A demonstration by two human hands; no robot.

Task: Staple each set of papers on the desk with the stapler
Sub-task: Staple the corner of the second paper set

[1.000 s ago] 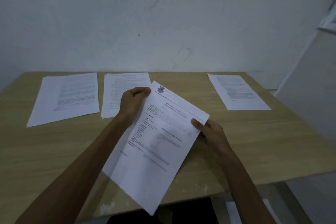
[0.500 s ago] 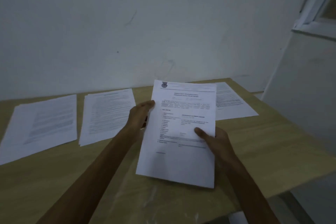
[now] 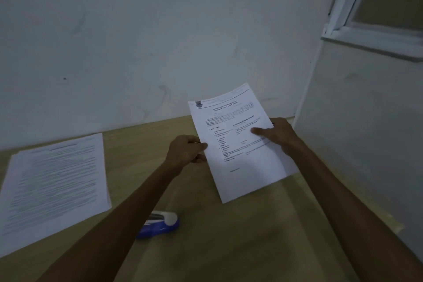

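Papers: the set in hand (image 3: 238, 144) is up off the tabletop (image 3: 263, 236), pinched along its left edge by my left hand (image 3: 186, 151) and held on its right side by my right hand (image 3: 278, 135), thumb on top of the printed face. A second ago this same set sat tilted in front of me over the middle of the tabletop; half a second ago it had come square; now it has travelled to the far right corner, close to the side wall, and leans with its top edge toward that wall. The view has swung right with it, so the sheets that lay in that corner are hidden behind the held set or out of frame.

What has also appeared is the stapler (image 3: 160, 224), blue with a pale top, lying on the tabletop below my left forearm and well apart from the held set. My reading: neither grip is on the stapler, so this set looks more like it is being laid aside than being fastened, though I cannot see any staple in it.

Count now: one set in hand, one set lying flat on the left (image 3: 57, 190), one stapler, two hands.
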